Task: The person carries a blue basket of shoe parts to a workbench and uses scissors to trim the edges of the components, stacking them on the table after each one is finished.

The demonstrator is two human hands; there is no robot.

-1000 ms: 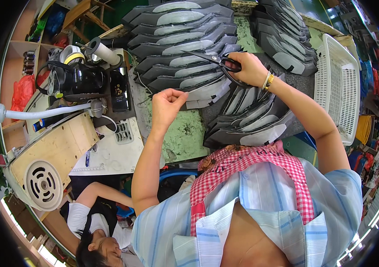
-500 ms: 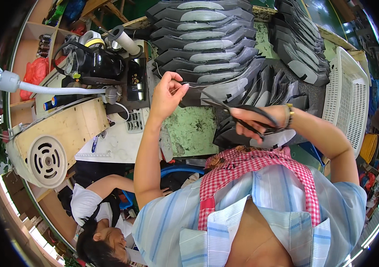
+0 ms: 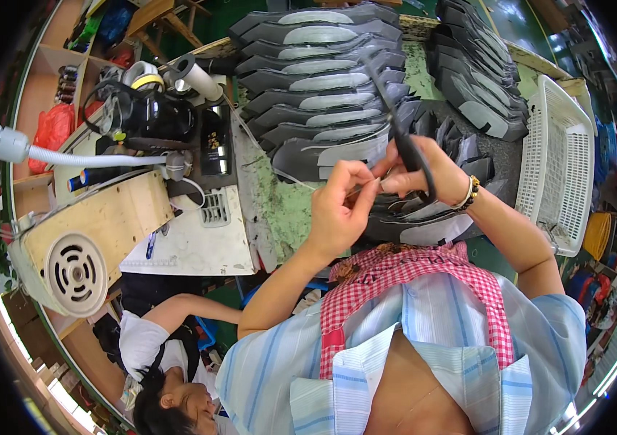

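My left hand (image 3: 341, 206) is closed in a pinch on a thin pale cord (image 3: 295, 178), which trails leftward over the bench. Black-handled scissors (image 3: 411, 154) are gripped in my right hand (image 3: 428, 170), their blurred blades pointing up and away. The fingertips of both hands meet in front of me; the small bit between them is hard to make out. Beyond the hands lies a row of overlapping dark grey pieces (image 3: 337, 101) with light grey patches. More such pieces (image 3: 435, 228) are stacked below my right hand, partly hidden by it.
A sewing machine (image 3: 156, 109) with a pale wooden housing (image 3: 98, 225) stands at left, beside a thread cone (image 3: 199, 78). Another stack of grey pieces (image 3: 478, 87) lies at far right, near a white plastic basket (image 3: 558, 167). A co-worker (image 3: 171, 348) sits at lower left.
My left hand has moved right and nearer to me, drawing the cord along. The scissors have swung from pointing left to pointing up, and my two hands have come together.
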